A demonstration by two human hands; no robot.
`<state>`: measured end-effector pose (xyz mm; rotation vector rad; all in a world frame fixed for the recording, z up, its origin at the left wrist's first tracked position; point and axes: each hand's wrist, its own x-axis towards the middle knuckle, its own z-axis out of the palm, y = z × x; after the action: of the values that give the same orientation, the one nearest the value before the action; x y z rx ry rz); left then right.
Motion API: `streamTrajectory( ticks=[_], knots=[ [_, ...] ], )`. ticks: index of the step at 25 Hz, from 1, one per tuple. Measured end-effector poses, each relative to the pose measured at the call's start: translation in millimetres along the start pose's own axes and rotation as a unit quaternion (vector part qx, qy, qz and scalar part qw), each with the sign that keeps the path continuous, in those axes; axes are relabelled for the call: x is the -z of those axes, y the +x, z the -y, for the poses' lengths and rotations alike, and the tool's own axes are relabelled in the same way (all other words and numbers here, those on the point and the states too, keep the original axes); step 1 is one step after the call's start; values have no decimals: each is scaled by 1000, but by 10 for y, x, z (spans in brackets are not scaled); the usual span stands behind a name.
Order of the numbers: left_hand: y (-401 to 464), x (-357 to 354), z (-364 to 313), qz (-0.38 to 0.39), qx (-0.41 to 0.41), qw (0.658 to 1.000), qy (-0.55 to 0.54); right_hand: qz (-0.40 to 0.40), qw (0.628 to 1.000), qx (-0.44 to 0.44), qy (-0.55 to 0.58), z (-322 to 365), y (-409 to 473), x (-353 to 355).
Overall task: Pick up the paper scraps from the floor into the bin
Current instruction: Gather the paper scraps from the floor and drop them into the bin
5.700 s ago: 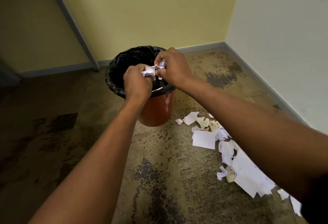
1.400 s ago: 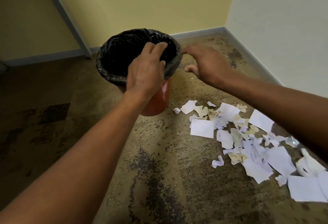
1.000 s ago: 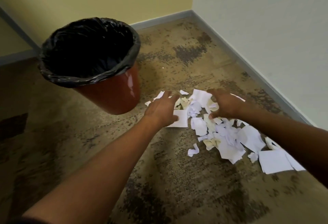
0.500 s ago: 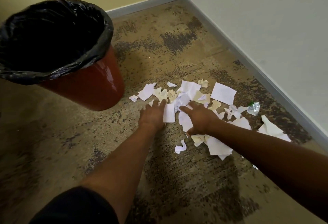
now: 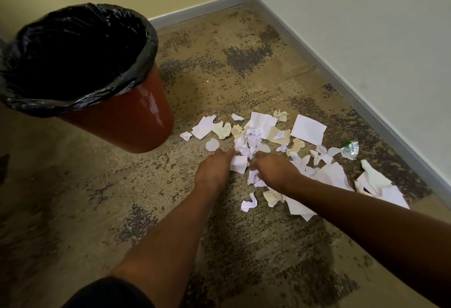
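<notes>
Head view, looking down at the floor in a room corner. My left hand reaches down to the near edge of the paper scraps, palm down, fingers extended toward a small white rectangular piece that lies between my two hands; the fingertips touch or nearly touch its left edge, and I cannot tell whether they hold it. My right hand lies just to the right of that piece, over the scraps, its fingers bent downward into the pile; motion blur hides the fingertips, so I cannot tell whether they pinch any paper.

The scraps, white and cream, some flat and some crumpled, spread across the mottled carpet from just right of the bin toward the right wall. A larger flat white sheet lies at the far side of the pile. A crumpled bit of clear wrapper with a green speck lies near the grey skirting board.

The bin is red-orange, lined with a black bag folded over its rim, and stands upright to the left of the scraps, apart from both hands. A dark sleeve shows at the lower edge on my left arm.
</notes>
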<state>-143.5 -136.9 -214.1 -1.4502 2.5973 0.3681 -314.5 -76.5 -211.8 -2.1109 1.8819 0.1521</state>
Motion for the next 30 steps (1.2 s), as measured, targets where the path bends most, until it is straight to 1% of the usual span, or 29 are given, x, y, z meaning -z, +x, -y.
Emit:
streamTrajectory(
  ticks=[4,7,10,13,17,22,25,30],
  knots=[
    [-98,54,-15,-17,-9,1000,-4,-10,998,-27,47,-44,-42,45],
    [-145,134,-6,-27,-10,999,-35,-26,995,-44,83,-44,-61,160],
    [-172,272,3,-55,-4,995,-80,-75,990,-48,111,1,-20,340],
    [-198,450,37,-102,8,986,-135,-119,983,-52,130,55,75,519],
    [-227,735,153,-149,17,967,-208,-182,970,-8,163,180,151,842],
    [-319,1290,368,-235,31,931,-278,-295,933,48,199,482,250,1518],
    [-447,1670,567,-293,41,913,-282,-331,915,65,221,787,356,1899],
    [-752,2075,959,-359,65,891,-269,-365,890,111,251,1399,578,2297]
  ],
)
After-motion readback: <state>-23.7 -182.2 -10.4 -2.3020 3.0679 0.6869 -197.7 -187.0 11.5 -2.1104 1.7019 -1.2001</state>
